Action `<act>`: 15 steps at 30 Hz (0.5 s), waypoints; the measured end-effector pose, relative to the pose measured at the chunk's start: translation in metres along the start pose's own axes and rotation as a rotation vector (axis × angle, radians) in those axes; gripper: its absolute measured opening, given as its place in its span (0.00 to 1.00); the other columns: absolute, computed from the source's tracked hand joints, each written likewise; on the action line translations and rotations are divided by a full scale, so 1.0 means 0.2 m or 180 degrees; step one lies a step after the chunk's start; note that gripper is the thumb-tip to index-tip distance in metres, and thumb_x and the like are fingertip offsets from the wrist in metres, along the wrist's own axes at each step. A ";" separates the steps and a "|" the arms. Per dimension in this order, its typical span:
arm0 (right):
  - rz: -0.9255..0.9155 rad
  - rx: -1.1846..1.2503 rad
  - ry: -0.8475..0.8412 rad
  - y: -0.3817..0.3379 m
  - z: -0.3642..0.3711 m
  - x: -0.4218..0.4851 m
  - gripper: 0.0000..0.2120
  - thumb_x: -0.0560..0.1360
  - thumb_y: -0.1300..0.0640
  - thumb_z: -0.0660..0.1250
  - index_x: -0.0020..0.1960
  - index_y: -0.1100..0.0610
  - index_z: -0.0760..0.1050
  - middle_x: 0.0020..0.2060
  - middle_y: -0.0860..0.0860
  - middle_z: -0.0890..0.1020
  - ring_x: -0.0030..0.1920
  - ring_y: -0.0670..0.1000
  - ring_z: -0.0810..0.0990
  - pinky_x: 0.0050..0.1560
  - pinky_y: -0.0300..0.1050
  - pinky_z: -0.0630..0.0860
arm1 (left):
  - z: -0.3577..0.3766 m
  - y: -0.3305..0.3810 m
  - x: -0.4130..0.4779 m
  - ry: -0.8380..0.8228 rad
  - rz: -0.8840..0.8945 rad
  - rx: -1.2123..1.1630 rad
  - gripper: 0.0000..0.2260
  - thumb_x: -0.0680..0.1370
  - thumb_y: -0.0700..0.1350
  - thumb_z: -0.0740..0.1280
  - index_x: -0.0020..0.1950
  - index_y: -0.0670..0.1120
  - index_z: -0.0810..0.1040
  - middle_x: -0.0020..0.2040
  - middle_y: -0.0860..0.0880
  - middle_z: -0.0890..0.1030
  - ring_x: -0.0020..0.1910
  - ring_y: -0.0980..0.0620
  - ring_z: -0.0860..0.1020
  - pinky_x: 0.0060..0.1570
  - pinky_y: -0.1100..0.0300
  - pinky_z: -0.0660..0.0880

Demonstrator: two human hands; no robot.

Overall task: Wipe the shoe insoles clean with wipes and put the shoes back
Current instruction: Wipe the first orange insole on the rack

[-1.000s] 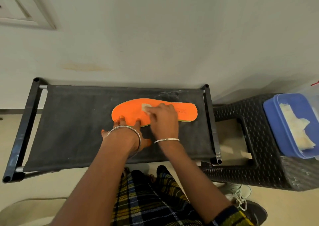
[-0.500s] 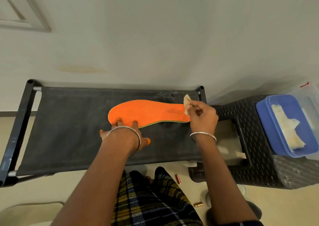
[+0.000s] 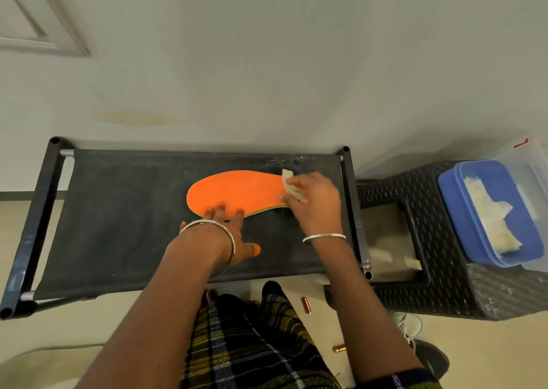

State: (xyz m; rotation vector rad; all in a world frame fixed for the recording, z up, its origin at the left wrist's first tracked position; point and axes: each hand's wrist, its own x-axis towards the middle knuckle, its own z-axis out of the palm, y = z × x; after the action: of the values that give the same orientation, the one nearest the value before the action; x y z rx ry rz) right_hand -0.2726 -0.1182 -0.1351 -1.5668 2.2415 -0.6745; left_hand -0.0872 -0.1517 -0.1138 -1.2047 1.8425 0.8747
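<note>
Head view: we see the orange insole lying flat on the black fabric rack. Our left hand presses its near edge with straight, spread fingers. Our right hand pinches a wipe at the insole's right end. We judge it best to pin the insole firmly and stroke lengthwise with the wipe flattened.

The matt orange foam-like insole lies on dark, dull woven cloth stretched over a black rack frame. The black stool looks like textured woven plastic; the blue plastic lid is smooth.
</note>
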 end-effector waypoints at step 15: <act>-0.0884 -0.0961 -0.0620 -0.28 0.23 -0.05 0.12 0.80 0.61 0.63 0.58 0.60 0.83 0.48 0.61 0.83 0.50 0.61 0.79 0.54 0.53 0.74 | 0.12 -0.05 -0.08 0.0132 -0.0001 0.0287 0.42 0.77 0.68 0.56 0.77 0.55 0.30 0.76 0.48 0.29 0.77 0.46 0.34 0.72 0.33 0.43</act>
State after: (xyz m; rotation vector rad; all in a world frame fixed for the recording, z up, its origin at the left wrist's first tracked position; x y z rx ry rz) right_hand -0.2016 -0.1330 -0.1439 -2.0178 2.0742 -0.2396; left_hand -0.0685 -0.1288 -0.1131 -1.1749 1.8943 0.7633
